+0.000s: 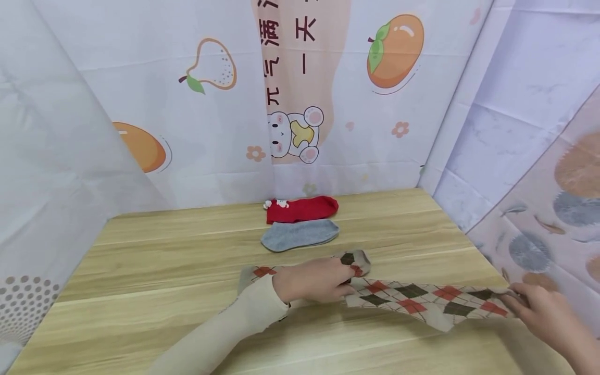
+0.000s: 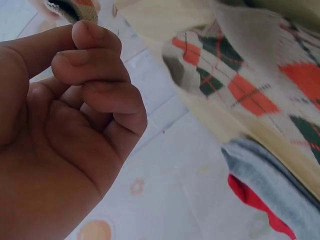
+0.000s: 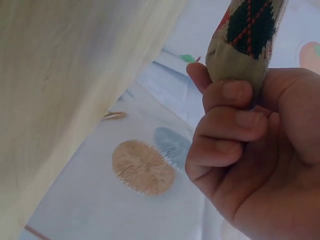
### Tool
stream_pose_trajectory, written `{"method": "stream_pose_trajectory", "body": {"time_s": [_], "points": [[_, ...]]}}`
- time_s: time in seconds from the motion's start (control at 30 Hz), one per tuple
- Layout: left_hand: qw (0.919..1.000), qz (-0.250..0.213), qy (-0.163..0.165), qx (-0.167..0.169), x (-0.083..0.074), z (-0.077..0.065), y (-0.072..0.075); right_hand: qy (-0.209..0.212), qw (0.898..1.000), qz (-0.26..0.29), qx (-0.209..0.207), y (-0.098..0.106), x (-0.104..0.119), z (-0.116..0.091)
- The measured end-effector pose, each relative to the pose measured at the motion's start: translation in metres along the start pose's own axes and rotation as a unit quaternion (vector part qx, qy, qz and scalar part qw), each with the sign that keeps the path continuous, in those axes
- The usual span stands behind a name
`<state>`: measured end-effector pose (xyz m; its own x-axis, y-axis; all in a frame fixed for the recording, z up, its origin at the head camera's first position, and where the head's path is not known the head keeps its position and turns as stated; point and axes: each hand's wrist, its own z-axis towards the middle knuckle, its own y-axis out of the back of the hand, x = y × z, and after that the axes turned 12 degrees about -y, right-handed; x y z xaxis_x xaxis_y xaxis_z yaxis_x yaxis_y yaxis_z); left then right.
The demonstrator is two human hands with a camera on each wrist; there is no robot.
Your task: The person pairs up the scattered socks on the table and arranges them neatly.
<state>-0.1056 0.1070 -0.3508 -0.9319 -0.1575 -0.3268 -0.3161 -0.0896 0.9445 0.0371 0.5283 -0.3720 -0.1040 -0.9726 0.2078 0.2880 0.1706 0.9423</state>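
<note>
In the head view an argyle sock [image 1: 410, 299], beige with red and dark green diamonds, is stretched sideways above the table front. My left hand [image 1: 316, 281] pinches its left end; the left wrist view shows that edge between thumb and fingertips. My right hand [image 1: 544, 315] grips the other end, whose plain beige tip [image 3: 235, 65] shows between curled fingers in the right wrist view. A matching argyle sock [image 2: 245, 85] lies on the table, partly hidden behind my left hand and sleeve in the head view.
Farther back on the wooden table [image 1: 178, 250] lie grey socks [image 1: 300, 235] and, just behind them, red socks [image 1: 304, 209] with a white figure near one end. Printed cloth [image 1: 197, 130] hangs along the back and both sides of the table.
</note>
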Motion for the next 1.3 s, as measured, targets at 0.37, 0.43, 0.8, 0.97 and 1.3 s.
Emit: {"method": "stream_pose_trajectory", "body": {"time_s": [0.37,0.43,0.8,0.97,1.3], "points": [[0.9992,0.038,0.008,-0.006,0.003,-0.022,0.005,-0.014,0.998,0.006,0.054,0.004,0.024,0.003],[0.9994,0.033,0.01,-0.01,0.004,-0.026,0.006,-0.006,0.999,0.015,0.044,0.003,0.027,0.002],[0.9981,0.042,0.034,-0.031,0.011,-0.046,0.006,0.023,0.999,0.012,0.029,0.002,0.049,0.007],[0.9981,0.026,0.035,-0.043,0.012,-0.056,0.008,0.047,0.999,0.021,0.013,0.001,0.056,0.012],[0.9975,0.01,0.055,-0.044,0.012,-0.072,0.013,0.052,0.998,0.024,0.037,-0.004,0.068,0.02]]}}
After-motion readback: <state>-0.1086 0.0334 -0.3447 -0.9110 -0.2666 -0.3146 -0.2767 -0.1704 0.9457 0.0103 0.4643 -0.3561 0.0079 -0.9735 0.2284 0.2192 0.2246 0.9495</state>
